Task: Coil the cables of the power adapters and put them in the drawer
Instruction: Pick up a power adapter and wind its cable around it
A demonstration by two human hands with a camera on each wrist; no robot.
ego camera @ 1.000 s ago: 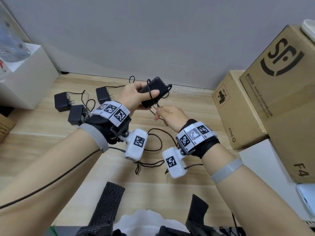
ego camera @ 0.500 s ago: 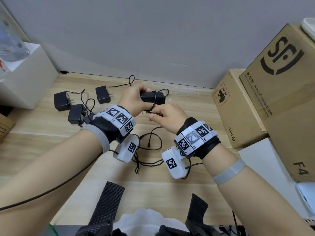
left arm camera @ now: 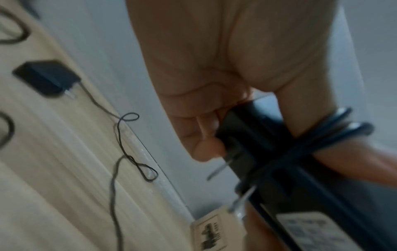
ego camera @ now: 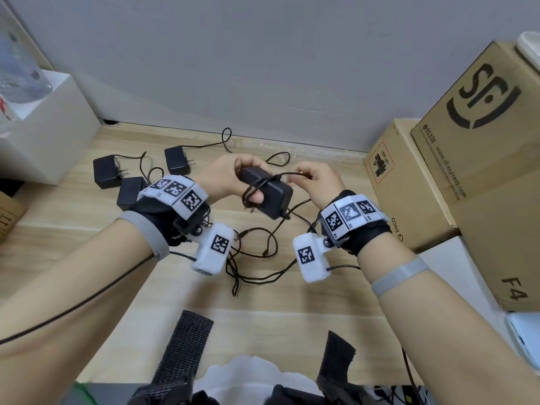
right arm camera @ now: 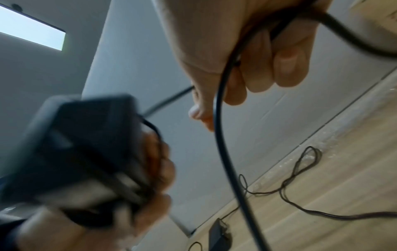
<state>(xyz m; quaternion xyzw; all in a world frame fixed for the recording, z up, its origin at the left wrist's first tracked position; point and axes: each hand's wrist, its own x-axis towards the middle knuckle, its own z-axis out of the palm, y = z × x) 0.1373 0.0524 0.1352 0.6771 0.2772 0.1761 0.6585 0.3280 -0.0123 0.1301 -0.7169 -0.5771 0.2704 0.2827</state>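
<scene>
My left hand (ego camera: 230, 179) grips a black power adapter (ego camera: 270, 194) above the wooden desk, thumb over turns of its thin black cable (ego camera: 257, 187) wound round the body. The left wrist view shows the adapter (left arm camera: 268, 152) with its metal prongs and the wraps crossing my thumb. My right hand (ego camera: 317, 182) pinches the same cable (right arm camera: 223, 135) just right of the adapter (right arm camera: 75, 152). The loose rest of the cable (ego camera: 263, 270) hangs down and lies tangled on the desk between my wrists. Three more black adapters (ego camera: 106, 171) (ego camera: 176, 160) (ego camera: 130, 192) lie at the left rear. No drawer is in view.
Cardboard boxes (ego camera: 409, 182) (ego camera: 491, 141) stand along the right edge of the desk. A white box (ego camera: 43, 135) sits at the far left by the grey wall. Loose cable loops (ego camera: 279, 159) lie near the wall. Dark straps (ego camera: 184, 346) show at the desk's near edge.
The adapter has turned in my left hand and come nearer. My right hand has swung from below the adapter up to its right side, carrying the cable around it.
</scene>
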